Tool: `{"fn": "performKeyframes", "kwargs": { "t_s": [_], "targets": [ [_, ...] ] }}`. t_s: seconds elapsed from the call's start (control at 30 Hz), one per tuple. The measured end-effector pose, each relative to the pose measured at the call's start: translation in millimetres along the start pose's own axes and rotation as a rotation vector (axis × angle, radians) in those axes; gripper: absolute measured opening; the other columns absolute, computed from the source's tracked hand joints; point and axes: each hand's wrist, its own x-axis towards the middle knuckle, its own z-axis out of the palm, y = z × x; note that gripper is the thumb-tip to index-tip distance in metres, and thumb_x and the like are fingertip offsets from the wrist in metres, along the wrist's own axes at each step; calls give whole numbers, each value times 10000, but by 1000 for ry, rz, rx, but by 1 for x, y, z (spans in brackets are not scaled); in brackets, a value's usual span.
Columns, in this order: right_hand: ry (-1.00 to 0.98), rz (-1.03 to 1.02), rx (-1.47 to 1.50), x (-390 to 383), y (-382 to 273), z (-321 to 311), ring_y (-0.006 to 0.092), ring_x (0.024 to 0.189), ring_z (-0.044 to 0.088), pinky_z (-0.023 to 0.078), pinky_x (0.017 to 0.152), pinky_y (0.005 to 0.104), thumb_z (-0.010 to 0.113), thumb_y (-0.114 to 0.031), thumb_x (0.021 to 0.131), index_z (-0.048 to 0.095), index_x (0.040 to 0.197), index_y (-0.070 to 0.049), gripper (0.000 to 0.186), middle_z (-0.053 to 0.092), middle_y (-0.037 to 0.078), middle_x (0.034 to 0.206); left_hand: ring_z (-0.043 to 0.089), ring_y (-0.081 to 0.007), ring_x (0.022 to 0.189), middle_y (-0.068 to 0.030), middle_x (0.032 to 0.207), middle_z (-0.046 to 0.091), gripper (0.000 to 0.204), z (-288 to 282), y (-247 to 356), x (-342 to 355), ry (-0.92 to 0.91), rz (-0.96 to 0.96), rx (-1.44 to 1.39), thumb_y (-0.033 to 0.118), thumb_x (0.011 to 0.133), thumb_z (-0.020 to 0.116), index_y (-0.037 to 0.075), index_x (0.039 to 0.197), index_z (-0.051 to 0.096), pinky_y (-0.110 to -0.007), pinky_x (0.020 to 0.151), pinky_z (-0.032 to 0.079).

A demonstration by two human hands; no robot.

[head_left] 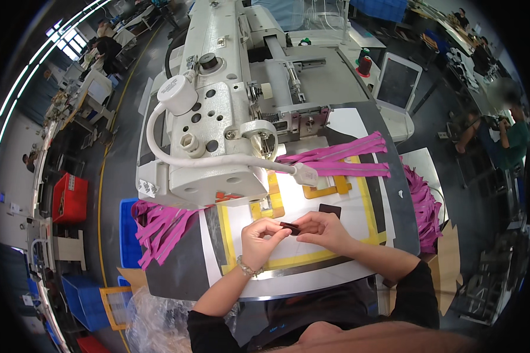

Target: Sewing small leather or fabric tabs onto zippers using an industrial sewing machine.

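My left hand (260,240) and my right hand (324,232) meet over the white work surface in front of a sewing machine (218,135). Pinched between the fingertips of both is a small dark, flat piece (290,228), perhaps a patch; its exact kind is too small to make out. Just beyond my right fingers a dark rectangular patch (330,209) lies flat on the white sheet. Yellow-taped guide pieces (327,188) sit under and beside the machine head. Magenta strips with a grey line along them (347,154) lie across the bed to the right of the needle area.
More magenta strips hang at the left (162,229) and in a bundle at the right (421,206). A white cable (218,160) with a lamp end loops low before the machine head. A tablet-like screen (398,82) stands back right. Blue bins (85,300) and clear plastic (159,315) lie lower left.
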Motion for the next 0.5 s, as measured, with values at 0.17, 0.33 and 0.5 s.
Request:
{"fn": "performKeyframes", "kwargs": {
  "t_s": [0.17,0.33,0.5],
  "targets": [
    [-14,45,48,4,3,1,127,920,653,525,859,254,682,41,819,605,1072,34,265,675,97,994,630,-100,729,-93,833,680,98,1,-5,0,31,-57,-33,-15,766,745,-29,786,651,-233,662,526],
    [6,88,101,4,5,-1,125,894,656,528,817,256,690,28,815,614,1044,39,242,683,94,959,631,-100,735,-96,827,679,93,5,-4,1,32,-69,-61,-31,774,731,-30,785,639,-239,675,526],
    [10,98,133,5,6,0,103,855,648,518,773,233,700,-4,819,624,1034,36,231,686,84,928,636,-112,748,-103,832,682,93,6,-7,-1,54,-27,-35,-44,769,727,-28,768,636,-240,692,524]
  ]
}}
